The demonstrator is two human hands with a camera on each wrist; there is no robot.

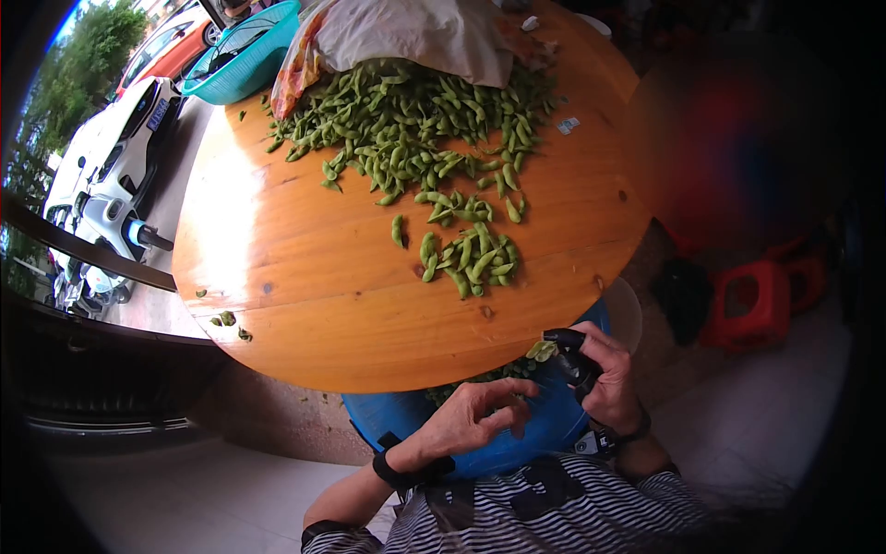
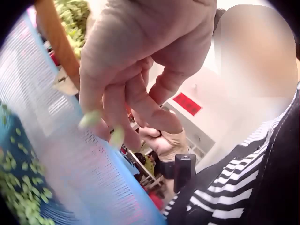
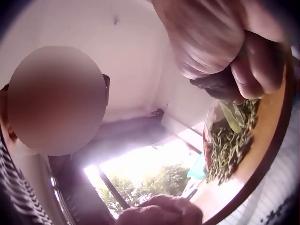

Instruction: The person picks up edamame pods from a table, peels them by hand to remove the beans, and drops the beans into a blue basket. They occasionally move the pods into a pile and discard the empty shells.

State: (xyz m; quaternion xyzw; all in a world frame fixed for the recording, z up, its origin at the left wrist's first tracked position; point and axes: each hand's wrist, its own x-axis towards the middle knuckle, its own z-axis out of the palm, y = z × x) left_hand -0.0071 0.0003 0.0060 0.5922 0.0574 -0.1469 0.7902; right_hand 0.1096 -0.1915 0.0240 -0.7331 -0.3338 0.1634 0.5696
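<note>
In the head view, the right hand (image 1: 609, 379), with black covers on thumb and finger, pinches a pale green pod (image 1: 542, 350) by the table's near edge. The same pod (image 3: 230, 117) sticks out below the right hand (image 3: 215, 51) in the right wrist view. The left hand (image 1: 480, 411) hangs over a blue basket (image 1: 369, 411), its fingers loosely bent and apart from the pod. Seen from the left wrist, two blurred green beans (image 2: 90, 119) are at the fingertips of the left hand (image 2: 136, 61); whether they touch is unclear. Shelled beans (image 2: 28, 197) lie in the basket.
A round wooden table (image 1: 341, 323) carries a big heap of green pods (image 1: 397, 120), a smaller group near its middle, and a cloth bag (image 1: 415, 37). A teal basket (image 1: 242, 69) stands at the far left edge. Red stools (image 1: 757, 300) stand at right.
</note>
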